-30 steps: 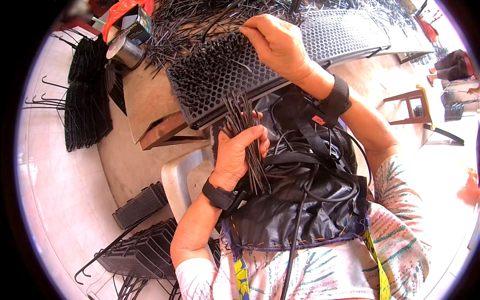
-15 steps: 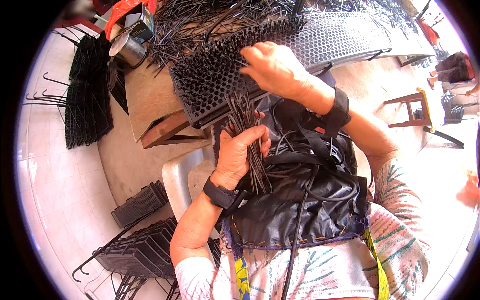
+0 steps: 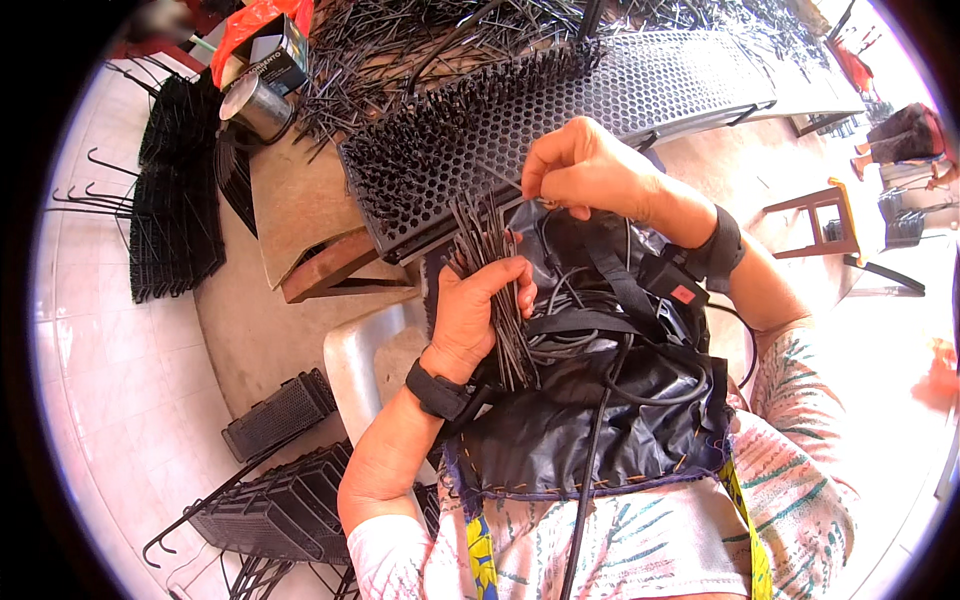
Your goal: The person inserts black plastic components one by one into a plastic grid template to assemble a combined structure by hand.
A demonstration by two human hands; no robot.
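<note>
A bundle of thin dark strips (image 3: 508, 335) is gripped in my left hand (image 3: 470, 305), its upper ends fanning out near the front edge of a black perforated panel (image 3: 530, 132). My right hand (image 3: 590, 172) is closed in a pinch just in front of that panel, to the right of the bundle. From its fingertips one thin dark strip (image 3: 497, 178) points up and left over the panel. Short dark strips (image 3: 440, 115) stand upright in the holes along the panel's left and far parts, while many nearer holes show bare.
Loose dark strips (image 3: 350, 75) pile up behind the panel. A metal can (image 3: 262, 108) stands at the wooden table's (image 3: 300, 195) left corner. Black racks with hooks (image 3: 175, 190) line the left; more perforated pieces (image 3: 280, 510) lie lower left. A brown stool (image 3: 825, 222) stands right.
My right hand has drawn back from the upright strips toward me and to the right, uncovering holes in the panel. My left hand with the bundle has hardly moved.
</note>
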